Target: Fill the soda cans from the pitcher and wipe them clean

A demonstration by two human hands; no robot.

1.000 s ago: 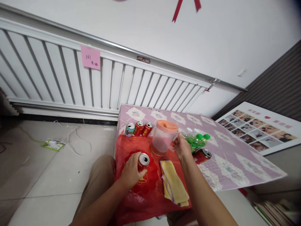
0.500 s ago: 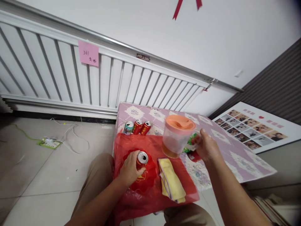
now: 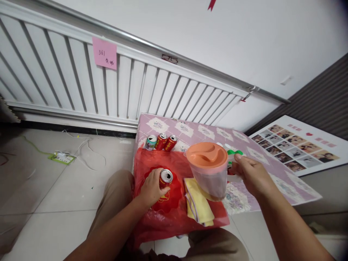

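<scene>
My left hand (image 3: 150, 188) is wrapped round an opened red drink can (image 3: 165, 177) standing upright on a red plastic bag (image 3: 174, 214). My right hand (image 3: 250, 175) grips the handle of a clear plastic jug (image 3: 210, 170) with an orange lid and holds it lifted above a folded yellow cloth (image 3: 198, 201). A little brownish liquid shows in the jug's bottom. The bag and cloth lie on a low table with a purple patterned cover (image 3: 190, 132).
Three cans (image 3: 160, 142) lie at the table's back left. Green bottle caps (image 3: 234, 152) peek out behind the jug. A white radiator with a pink note (image 3: 104, 53) lines the wall. A power strip with cables (image 3: 61, 157) lies on the tiled floor; a photo board (image 3: 296, 148) at right.
My right hand lifted the jug off the red bag, swung it right, then brought it nearer and over the yellow cloth. My left hand stayed on the can.
</scene>
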